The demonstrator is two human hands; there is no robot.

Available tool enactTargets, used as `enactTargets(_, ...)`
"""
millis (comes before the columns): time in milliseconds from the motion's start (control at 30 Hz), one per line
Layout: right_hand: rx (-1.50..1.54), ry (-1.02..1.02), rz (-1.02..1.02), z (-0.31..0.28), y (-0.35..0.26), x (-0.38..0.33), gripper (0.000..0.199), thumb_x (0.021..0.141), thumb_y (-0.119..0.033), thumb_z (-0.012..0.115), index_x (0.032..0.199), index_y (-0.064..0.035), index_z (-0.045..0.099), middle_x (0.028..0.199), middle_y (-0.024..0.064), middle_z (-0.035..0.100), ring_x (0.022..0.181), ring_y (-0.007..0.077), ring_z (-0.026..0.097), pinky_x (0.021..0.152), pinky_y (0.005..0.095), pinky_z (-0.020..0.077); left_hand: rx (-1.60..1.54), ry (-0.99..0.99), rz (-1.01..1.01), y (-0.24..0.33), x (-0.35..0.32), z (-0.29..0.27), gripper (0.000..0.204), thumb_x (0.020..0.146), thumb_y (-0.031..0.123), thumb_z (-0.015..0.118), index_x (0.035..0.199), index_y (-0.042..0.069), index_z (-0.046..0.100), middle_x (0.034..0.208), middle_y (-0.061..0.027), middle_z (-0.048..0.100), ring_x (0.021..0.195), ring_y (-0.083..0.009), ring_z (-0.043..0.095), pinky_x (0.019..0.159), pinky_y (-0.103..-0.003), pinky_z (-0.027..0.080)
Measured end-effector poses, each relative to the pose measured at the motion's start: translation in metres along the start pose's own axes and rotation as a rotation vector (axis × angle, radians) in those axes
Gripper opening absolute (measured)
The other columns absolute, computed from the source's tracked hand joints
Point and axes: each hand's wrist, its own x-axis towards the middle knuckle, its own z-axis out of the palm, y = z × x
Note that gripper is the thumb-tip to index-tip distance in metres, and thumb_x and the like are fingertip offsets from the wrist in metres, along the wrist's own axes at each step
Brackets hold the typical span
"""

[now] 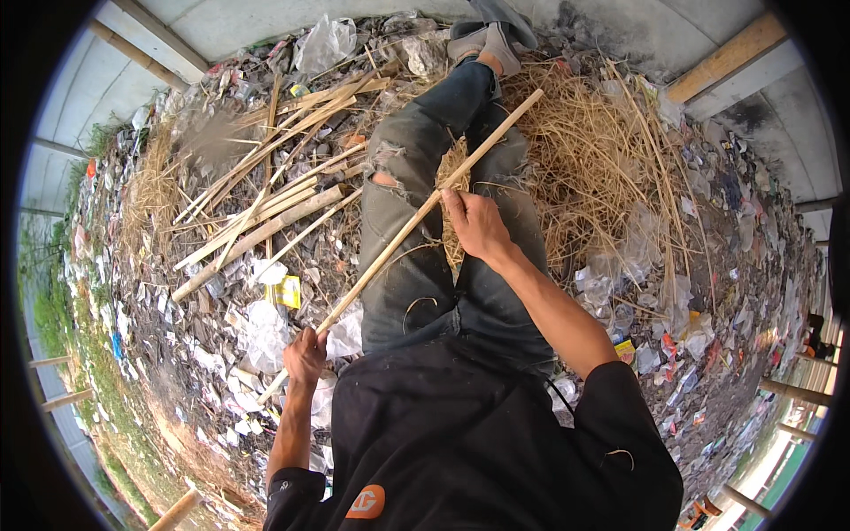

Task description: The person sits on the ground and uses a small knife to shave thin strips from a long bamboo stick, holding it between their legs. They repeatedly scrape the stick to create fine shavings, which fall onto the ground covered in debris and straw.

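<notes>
The left hand is wrapped around a long, thin stick, close to its low end. A short bit of the stick pokes out past that fist, down and to the left. The right hand has the same stick higher up, with its thumb lying against it. The fingers under there are hidden, so I can't be sure how tight that grip is. Past the right hand, the stick goes on up to its far tip.

Between the two grips, the stick slants over the dark, torn trousers. To the left of the right hand, and up from the left hand, there is a messy heap of sticks, with a thick stick on the side nearest the left hand. Just up from the left hand is a yellow packet, and a crumpled white plastic bag is right beside that hand. Dry straw is up and to the right of the right hand.

The step in hand looks like holding one stick steady with both hands. I think the next move calls for a firm left fist and a right hand ready to slide or turn.
</notes>
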Motion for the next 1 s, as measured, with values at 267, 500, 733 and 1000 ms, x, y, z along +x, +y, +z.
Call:
enactTargets(267, 0.730, -0.589, 0.116, 0.002, 0.007, 0.001, 0.052, 0.107, -0.048, 0.057, 0.070, -0.0122, 0.049, 0.057, -0.0057, 0.041, 0.049, 0.0034, 0.040, 0.042, 0.0249, 0.0280, -0.028, -0.016, 0.004, 0.003, -0.002, 0.000, 0.036, 0.099, 0.035, 0.070, 0.082, 0.009, 0.052, 0.070, -0.0140, 0.062, 0.059, -0.0422, 0.063, 0.051, -0.051, 0.049)
enactTargets(500, 0.812, -0.202, 0.169, -0.053, 0.017, 0.009, 0.040, 0.099, -0.039, 0.072, 0.075, -0.0128, 0.054, 0.059, -0.0084, 0.042, 0.045, 0.0009, 0.036, 0.041, 0.0218, 0.0239, -0.122, -0.084, 0.014, -0.006, -0.004, 0.001, 0.032, 0.101, 0.031, 0.066, 0.085, 0.006, 0.055, 0.071, -0.0174, 0.063, 0.061, -0.0445, 0.062, 0.053, -0.053, 0.048)
enactTargets(733, 0.648, 0.240, 0.075, -0.079, 0.033, 0.027, 0.023, 0.099, -0.028, 0.076, 0.102, -0.0076, 0.067, 0.061, -0.0114, 0.043, 0.046, -0.0001, 0.036, 0.043, 0.0229, 0.0247, -0.462, -0.336, -0.017, -0.007, 0.025, -0.012, 0.048, 0.111, 0.034, 0.046, 0.082, -0.001, 0.060, 0.068, -0.0287, 0.056, 0.062, -0.0512, 0.054, 0.057, -0.053, 0.042)
enactTargets(1000, 0.518, 0.278, 0.030, -0.040, 0.019, 0.045, 0.036, 0.097, -0.037, 0.077, 0.091, -0.0017, 0.073, 0.061, -0.0054, 0.047, 0.057, 0.0068, 0.040, 0.053, 0.0326, 0.0327, -0.502, -0.434, -0.069, -0.020, 0.037, -0.024, 0.064, 0.112, 0.045, 0.039, 0.076, -0.004, 0.060, 0.061, -0.0239, 0.052, 0.057, -0.0435, 0.051, 0.057, -0.051, 0.042)
